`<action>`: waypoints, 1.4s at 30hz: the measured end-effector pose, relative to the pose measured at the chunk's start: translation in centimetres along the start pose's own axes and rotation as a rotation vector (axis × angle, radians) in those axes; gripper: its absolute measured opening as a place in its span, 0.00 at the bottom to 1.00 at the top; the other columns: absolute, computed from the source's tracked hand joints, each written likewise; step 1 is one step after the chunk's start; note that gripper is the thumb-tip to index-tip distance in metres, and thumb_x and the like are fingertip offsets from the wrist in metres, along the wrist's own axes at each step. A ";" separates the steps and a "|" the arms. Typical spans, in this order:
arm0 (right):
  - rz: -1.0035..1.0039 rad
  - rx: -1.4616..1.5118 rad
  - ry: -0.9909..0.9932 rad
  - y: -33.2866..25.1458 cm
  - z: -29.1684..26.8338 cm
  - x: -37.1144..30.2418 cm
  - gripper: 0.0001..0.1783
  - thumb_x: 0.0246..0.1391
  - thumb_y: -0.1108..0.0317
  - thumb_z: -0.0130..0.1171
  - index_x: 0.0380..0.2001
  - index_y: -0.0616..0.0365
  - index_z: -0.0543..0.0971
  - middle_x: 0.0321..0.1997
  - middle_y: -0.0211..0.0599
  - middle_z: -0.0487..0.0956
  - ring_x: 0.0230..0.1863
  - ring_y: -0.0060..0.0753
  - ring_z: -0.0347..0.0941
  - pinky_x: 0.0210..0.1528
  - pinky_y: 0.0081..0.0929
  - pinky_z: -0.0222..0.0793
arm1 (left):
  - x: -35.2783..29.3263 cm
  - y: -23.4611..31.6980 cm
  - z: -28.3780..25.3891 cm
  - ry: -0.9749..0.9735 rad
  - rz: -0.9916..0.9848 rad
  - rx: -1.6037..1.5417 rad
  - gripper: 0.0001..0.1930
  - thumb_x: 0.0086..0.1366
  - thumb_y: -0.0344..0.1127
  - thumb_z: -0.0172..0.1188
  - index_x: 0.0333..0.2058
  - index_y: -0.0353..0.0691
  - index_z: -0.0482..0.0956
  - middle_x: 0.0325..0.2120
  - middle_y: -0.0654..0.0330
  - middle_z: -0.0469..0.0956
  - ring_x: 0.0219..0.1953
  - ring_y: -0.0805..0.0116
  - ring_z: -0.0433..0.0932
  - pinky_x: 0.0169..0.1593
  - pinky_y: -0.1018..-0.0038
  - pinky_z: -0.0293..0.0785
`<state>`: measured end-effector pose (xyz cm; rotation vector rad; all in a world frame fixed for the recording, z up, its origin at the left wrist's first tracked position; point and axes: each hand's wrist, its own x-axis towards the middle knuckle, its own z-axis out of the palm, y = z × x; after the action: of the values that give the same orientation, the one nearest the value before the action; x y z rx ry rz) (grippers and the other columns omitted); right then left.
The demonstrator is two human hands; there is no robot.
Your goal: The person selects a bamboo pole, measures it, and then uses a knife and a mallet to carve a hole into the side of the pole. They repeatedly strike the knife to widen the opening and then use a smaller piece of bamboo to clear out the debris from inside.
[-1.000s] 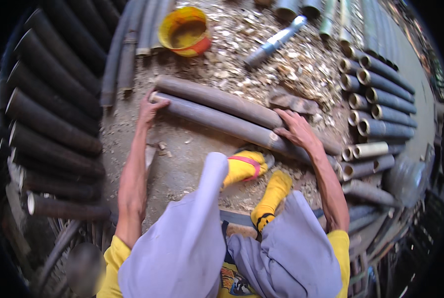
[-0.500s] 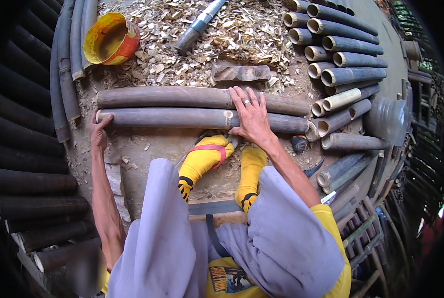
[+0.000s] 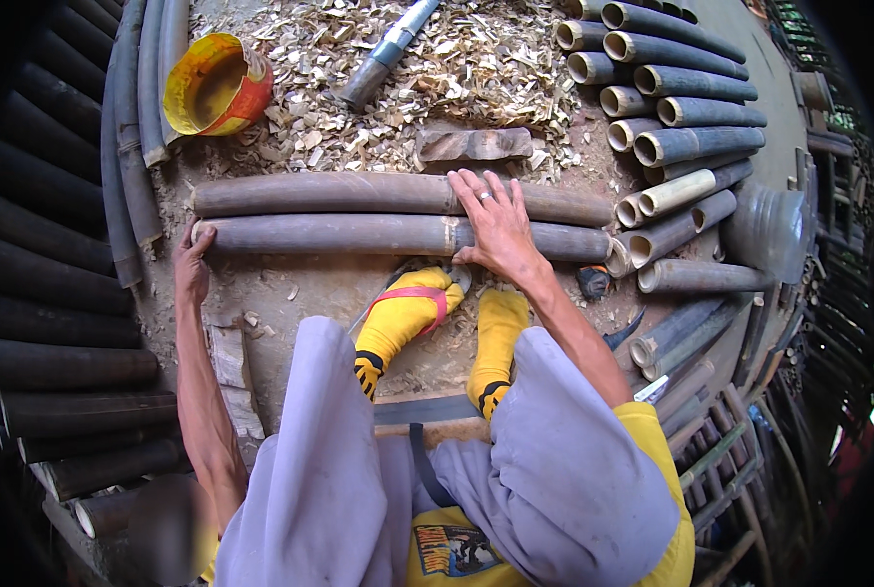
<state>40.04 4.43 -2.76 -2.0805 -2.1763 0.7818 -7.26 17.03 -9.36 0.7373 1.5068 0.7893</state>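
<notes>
Head cam: work on near tube & far tube looked partway. Done, as far as visible: both lay low over floor, side by side, L ends approx. level. Left: neither was clear of the hands; how much remained, can't tell. L hand was curled closed on near tube's L end, thumb on top. R hand was spread wide, palm down, gripping nothing: near tube ran under palm, far tube under fingers, R of middle. Chips lay beyond, toward floor's far edge; stacked tubes nr its R edge.
</notes>
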 end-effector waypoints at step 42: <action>-0.091 -0.059 -0.049 1.1 -0.6 0.8 0.68 0.21 0.55 0.78 0.68 0.49 0.50 0.69 0.38 0.58 0.68 0.54 0.52 0.67 0.59 0.43 | -0.8 -2.3 1.5 -0.040 0.123 -0.209 0.33 0.55 0.27 0.68 0.60 0.39 0.66 0.49 0.60 0.74 0.50 0.70 0.72 0.58 0.74 0.64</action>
<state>41.16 5.36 -2.88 -1.9926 -2.3286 0.7771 -5.75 15.11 -10.90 0.6891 1.3286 1.0026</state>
